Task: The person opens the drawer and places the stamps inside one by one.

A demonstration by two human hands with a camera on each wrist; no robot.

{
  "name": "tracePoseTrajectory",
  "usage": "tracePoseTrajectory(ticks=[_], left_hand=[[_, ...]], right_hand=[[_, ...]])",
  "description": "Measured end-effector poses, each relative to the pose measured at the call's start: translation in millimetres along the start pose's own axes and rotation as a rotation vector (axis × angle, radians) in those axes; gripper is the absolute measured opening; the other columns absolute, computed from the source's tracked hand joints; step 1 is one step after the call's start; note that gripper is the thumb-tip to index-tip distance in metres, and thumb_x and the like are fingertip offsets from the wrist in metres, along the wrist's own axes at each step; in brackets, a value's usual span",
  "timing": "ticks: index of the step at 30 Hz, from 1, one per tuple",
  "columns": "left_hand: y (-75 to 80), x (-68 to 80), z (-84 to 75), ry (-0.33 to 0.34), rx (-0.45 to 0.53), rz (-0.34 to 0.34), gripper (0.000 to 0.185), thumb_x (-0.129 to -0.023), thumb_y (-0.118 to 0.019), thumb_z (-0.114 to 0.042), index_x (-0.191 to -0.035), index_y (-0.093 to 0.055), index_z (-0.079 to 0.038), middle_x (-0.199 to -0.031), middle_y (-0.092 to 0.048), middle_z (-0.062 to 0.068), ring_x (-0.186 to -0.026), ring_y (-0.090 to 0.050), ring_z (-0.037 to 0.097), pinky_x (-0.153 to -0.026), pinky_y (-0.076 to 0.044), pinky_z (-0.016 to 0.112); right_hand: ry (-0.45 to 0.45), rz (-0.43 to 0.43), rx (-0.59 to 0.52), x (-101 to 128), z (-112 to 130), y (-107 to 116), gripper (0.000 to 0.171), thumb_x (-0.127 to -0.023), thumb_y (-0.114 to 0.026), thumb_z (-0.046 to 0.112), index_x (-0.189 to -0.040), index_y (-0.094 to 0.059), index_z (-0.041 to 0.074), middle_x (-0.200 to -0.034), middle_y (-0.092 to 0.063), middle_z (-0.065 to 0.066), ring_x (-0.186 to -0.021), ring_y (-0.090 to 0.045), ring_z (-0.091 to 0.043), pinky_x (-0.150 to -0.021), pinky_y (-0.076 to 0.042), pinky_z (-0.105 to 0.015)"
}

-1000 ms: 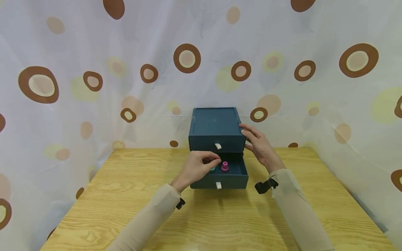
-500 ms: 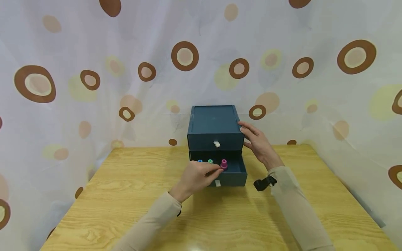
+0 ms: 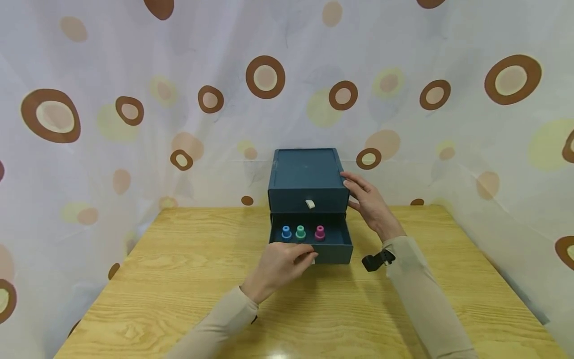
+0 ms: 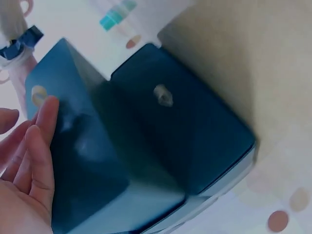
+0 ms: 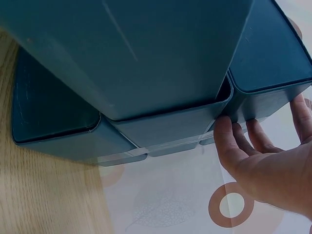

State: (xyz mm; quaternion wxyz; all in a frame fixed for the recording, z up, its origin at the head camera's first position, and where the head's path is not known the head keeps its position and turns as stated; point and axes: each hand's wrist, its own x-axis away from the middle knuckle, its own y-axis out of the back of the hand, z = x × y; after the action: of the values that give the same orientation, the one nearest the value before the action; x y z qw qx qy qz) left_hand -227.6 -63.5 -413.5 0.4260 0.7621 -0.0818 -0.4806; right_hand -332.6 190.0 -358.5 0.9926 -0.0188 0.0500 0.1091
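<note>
At the far edge of a pale wood-grained table (image 3: 134, 279), a dark blue cabinet (image 3: 307, 169) stands close to a whitish patterned sheet (image 3: 179, 50) that runs behind the table and along both sides, dotted with brown rings and soft yellow and peach spots; a small patch of light glares on the wood at the near edge. The upper drawer (image 3: 291, 201) sits closed, a white tab on its front, while the lower drawer (image 3: 334, 254) juts out toward the person and shows three stepped pegs standing upright in a row near its front: a blue peg (image 3: 286, 234) and a green peg (image 3: 300, 233) side by side, then a pink peg (image 3: 320, 233) a little apart to the right. The left hand (image 3: 280, 264) is in front of that drawer, fingers bent, only a narrow gap between thumb and fingertips, right at the lower white tab (image 4: 39, 95); I can't tell whether they pinch it or merely touch it. The right hand (image 3: 369, 204) rests against the cabinet's right side, fingers spread and slightly bent, fingertips on its edge and wall. A black device (image 3: 378, 261) sits on the wrist beneath, at the cuff of a light sleeve (image 3: 421, 294).
</note>
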Motion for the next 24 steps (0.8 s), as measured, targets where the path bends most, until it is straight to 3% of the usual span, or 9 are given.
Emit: tracePoseTrajectory(ticks=[4, 9, 13, 18, 24], left_hand=[[-2.5, 5.5, 1.3, 0.125, 0.132, 0.047, 0.013, -0.09, -0.073, -0.025, -0.096, -0.077, -0.015, -0.084, -0.076, -0.005, -0.068, -0.066, -0.002, -0.066, -0.048, 0.004], [-5.1, 10.5, 1.0, 0.236, 0.277, 0.12, 0.017, -0.091, -0.072, -0.028, -0.101, -0.076, -0.014, -0.087, -0.076, -0.004, -0.071, -0.065, -0.005, -0.068, -0.052, 0.008], [-7.5, 12.2, -0.3, 0.311, 0.354, 0.134, 0.017, -0.089, -0.074, -0.025, -0.101, -0.076, -0.013, -0.087, -0.076, -0.003, -0.07, -0.064, -0.005, -0.067, -0.053, 0.011], [-10.3, 13.4, -0.3, 0.359, 0.408, 0.113, 0.015, -0.088, -0.075, -0.02, -0.1, -0.077, -0.011, -0.088, -0.076, -0.001, -0.071, -0.065, -0.004, -0.068, -0.054, 0.013], [-13.1, 11.5, 3.6, 0.366, 0.443, 0.082, 0.015, -0.088, -0.075, -0.017, -0.1, -0.078, -0.01, -0.09, -0.077, 0.0, -0.074, -0.067, -0.003, -0.07, -0.055, 0.014]], right_hand=[[0.008, 0.009, 0.005, -1, 2, 0, 0.055, -0.102, -0.05, 0.038, -0.152, -0.038, 0.017, -0.165, -0.013, -0.004, -0.151, -0.015, -0.03, -0.12, -0.02, -0.055], [0.004, 0.005, 0.019, 0, 1, 0, 0.055, -0.103, -0.05, 0.038, -0.152, -0.037, 0.018, -0.165, -0.012, -0.005, -0.152, -0.013, -0.03, -0.12, -0.019, -0.056], [0.004, 0.001, 0.021, 1, 0, 1, 0.055, -0.102, -0.05, 0.039, -0.152, -0.038, 0.019, -0.165, -0.013, -0.004, -0.152, -0.014, -0.03, -0.12, -0.019, -0.056], [0.004, 0.001, 0.019, 1, -1, 1, 0.055, -0.102, -0.052, 0.04, -0.151, -0.039, 0.019, -0.165, -0.015, -0.005, -0.152, -0.014, -0.03, -0.119, -0.02, -0.057], [0.001, 0.002, 0.015, 2, 1, 2, 0.055, -0.102, -0.051, 0.039, -0.152, -0.038, 0.019, -0.165, -0.014, -0.005, -0.152, -0.013, -0.031, -0.12, -0.02, -0.057]])
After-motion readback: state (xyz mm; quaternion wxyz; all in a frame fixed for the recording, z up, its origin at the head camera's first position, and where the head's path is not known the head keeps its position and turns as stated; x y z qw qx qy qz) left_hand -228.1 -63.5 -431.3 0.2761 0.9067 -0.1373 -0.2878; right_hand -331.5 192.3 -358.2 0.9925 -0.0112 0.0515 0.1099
